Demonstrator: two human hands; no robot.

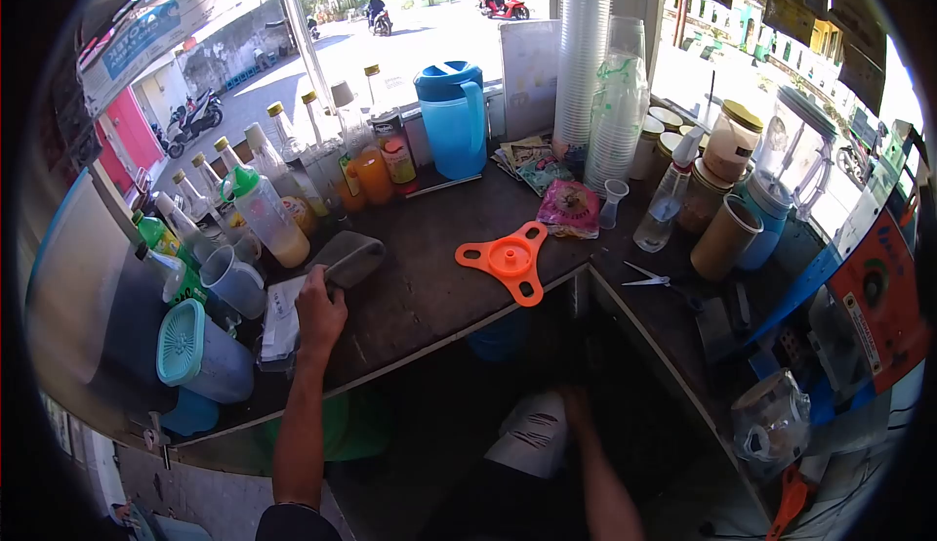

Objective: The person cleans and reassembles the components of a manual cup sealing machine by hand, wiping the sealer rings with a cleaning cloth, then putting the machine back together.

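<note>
My left hand [320, 314] is closed at the near end of a dark, see-through plastic piece shaped like a scoop [351, 256], held just over the dark counter [390, 307]. Under and beside that hand lie white paper or plastic packets [281, 318]. A clear measuring jug [232, 282] and a tub with a turquoise lid [200, 355] stand to its left. Low in the shade, my right hand [578, 412] rests beside whitish cloth with dark slits [532, 432], apparently at my knee; its fingers are hidden. An orange three-armed plastic piece [510, 257] lies on the counter between the hands.
Several syrup bottles [239, 180] line the left back edge. Behind stand a blue pitcher [454, 121] and tall cup stacks [584, 62]. To the right are scissors [646, 278], jars [732, 136], a blender [793, 145] and a cup-sealing machine [883, 297].
</note>
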